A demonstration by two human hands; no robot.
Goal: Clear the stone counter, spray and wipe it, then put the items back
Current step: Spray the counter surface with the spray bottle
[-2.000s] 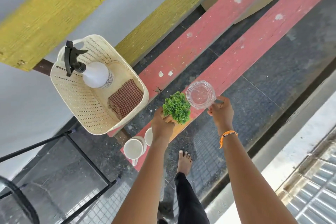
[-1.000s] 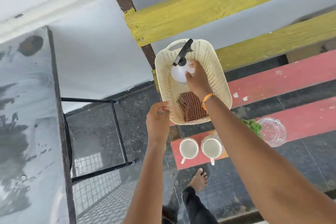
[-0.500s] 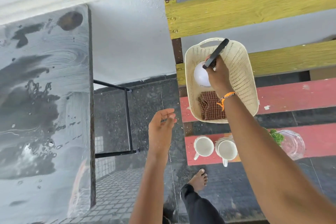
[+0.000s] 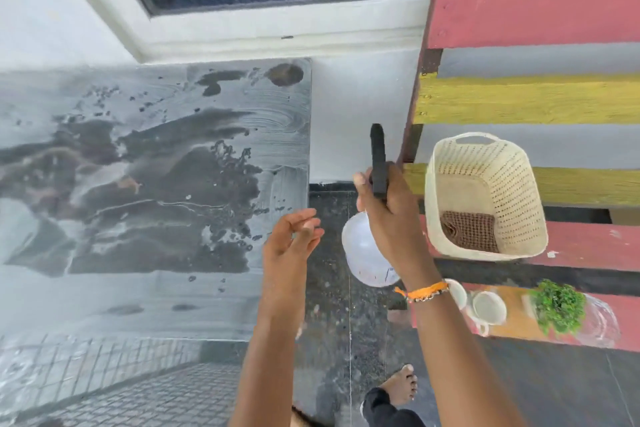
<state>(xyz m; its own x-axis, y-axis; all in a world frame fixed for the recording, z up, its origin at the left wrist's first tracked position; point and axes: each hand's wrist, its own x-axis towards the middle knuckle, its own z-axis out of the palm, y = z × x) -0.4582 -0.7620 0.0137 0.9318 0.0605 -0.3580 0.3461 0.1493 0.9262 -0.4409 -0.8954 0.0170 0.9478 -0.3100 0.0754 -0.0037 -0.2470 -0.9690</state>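
Grey stone table (image 4: pixel 156 166), wet and streaked, lies to the left of the white spray bottle (image 4: pixel 363 253), gripped at its black trigger head by the right hand (image 4: pixel 391 215); the nearer left hand (image 4: pixel 291 239) is held empty with fingers relaxed.

Basket (image 4: pixel 485 194), cups (image 4: pixel 488 307) and plant (image 4: pixel 557 308) sit on the bench (image 4: pixel 588 246).
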